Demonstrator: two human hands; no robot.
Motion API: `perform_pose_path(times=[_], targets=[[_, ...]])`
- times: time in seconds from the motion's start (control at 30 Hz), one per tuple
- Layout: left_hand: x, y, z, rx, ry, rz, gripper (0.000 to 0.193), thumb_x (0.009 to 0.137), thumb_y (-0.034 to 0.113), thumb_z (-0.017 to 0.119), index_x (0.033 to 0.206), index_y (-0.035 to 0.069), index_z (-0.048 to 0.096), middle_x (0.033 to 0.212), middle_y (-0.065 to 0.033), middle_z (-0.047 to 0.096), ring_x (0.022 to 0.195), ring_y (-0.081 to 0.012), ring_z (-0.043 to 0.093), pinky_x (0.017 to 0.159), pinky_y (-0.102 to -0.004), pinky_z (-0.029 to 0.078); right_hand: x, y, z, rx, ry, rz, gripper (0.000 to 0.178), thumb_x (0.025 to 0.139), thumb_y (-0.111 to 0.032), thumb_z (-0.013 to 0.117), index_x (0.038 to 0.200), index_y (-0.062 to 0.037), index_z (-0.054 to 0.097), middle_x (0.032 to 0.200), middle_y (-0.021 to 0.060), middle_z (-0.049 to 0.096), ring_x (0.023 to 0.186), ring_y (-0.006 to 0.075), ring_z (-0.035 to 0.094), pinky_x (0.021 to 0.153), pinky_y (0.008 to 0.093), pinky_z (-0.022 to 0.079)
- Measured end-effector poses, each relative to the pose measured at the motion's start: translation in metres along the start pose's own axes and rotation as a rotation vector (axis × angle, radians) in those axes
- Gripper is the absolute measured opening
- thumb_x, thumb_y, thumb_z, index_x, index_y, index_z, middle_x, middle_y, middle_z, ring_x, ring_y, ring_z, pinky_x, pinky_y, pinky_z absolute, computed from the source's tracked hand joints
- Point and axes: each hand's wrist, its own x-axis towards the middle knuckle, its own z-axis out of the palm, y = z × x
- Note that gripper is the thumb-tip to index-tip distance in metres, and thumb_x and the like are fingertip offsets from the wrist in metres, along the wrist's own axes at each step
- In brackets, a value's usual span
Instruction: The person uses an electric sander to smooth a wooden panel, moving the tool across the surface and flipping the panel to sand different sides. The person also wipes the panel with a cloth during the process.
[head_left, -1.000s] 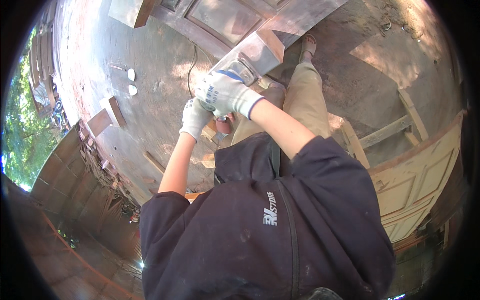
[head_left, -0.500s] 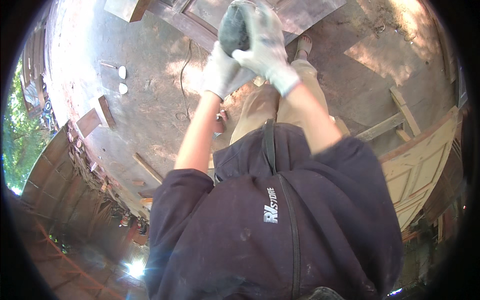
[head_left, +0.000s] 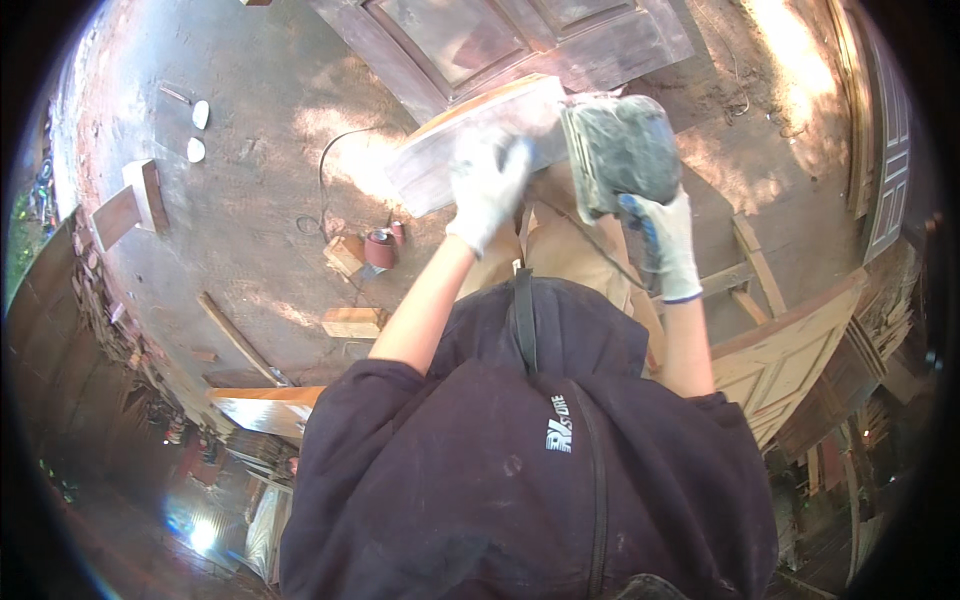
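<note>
My right hand [head_left: 668, 240], in a white glove with blue on its fingers, grips the handle of a dusty dark sander [head_left: 628, 152], held up off the floor and tilted. A cord [head_left: 605, 250] runs below it past my legs. My left hand [head_left: 487, 185], also gloved and smeared by motion, is over the near part of a wooden board [head_left: 420, 172]; whether it touches the board cannot be made out. Just beyond lies a panelled wooden door [head_left: 440, 50] with a dusty surface.
Left of my legs are a reddish-brown roll [head_left: 380, 248] and wood blocks [head_left: 352, 322]. Farther left stand joined wooden pieces [head_left: 148, 196] near two white objects [head_left: 199, 130]. On the right are a wooden frame [head_left: 755, 265] and a pale panelled door [head_left: 800, 350].
Both hands were together on the sander. My left hand has come off it, and my right hand has carried the sander right and nearer. The view has shifted, showing more of the board and door.
</note>
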Motion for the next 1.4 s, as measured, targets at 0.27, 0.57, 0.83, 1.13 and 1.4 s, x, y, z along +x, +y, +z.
perform_pose_path(times=[0.27,0.57,0.83,1.13,1.4], targets=[[0.059,-0.059,0.051,0.561,0.361,-0.023,0.014,0.090,0.029,0.058,0.087,0.022,0.070,0.089,-0.0014,0.070,0.093,-0.0258,0.064,0.084,-0.0418,0.047,0.054,0.006,-0.052,-0.087,-0.212,0.276,0.048,0.073,-0.006,0.088,0.114,0.0013,0.065,0.089,0.0083,0.071,0.061,0.0125,0.064,0.050,0.0279,0.052],[0.065,-0.061,0.057,0.577,0.341,-0.067,0.015,0.089,0.031,0.057,0.089,0.022,0.070,0.093,-0.0009,0.069,0.094,-0.0260,0.063,0.086,-0.0459,0.043,0.188,-0.075,0.020,-0.227,-0.468,0.046,0.034,0.078,-0.016,0.084,0.106,-0.0006,0.071,0.083,0.0050,0.071,0.068,0.0127,0.065,0.058,0.0294,0.056],[0.062,-0.063,0.053,0.639,0.298,-0.079,0.017,0.090,0.028,0.057,0.096,0.022,0.071,0.098,-0.0021,0.069,0.096,-0.0270,0.063,0.086,-0.0452,0.044,0.097,0.055,-0.061,-0.345,-0.254,-0.055,0.062,0.075,-0.005,0.080,0.132,0.0001,0.056,0.114,0.0097,0.069,0.086,0.0145,0.069,0.071,0.0300,0.059],[0.062,-0.063,0.053,0.626,0.297,-0.061,0.015,0.090,0.030,0.058,0.094,0.022,0.070,0.096,-0.0017,0.068,0.095,-0.0270,0.062,0.084,-0.0455,0.043,0.170,-0.041,-0.003,-0.223,-0.421,-0.042,0.048,0.076,-0.013,0.083,0.119,0.0008,0.066,0.099,0.0064,0.071,0.084,0.0122,0.066,0.069,0.0284,0.056],[0.059,-0.069,0.049,0.677,0.298,-0.096,0.018,0.090,0.033,0.058,0.098,0.022,0.069,0.103,-0.0026,0.066,0.101,-0.0284,0.058,0.089,-0.0467,0.041,0.153,-0.053,0.011,-0.347,-0.441,0.109,0.051,0.078,-0.008,0.081,0.124,0.0008,0.060,0.100,0.0081,0.069,0.075,0.0150,0.066,0.062,0.0307,0.059]])
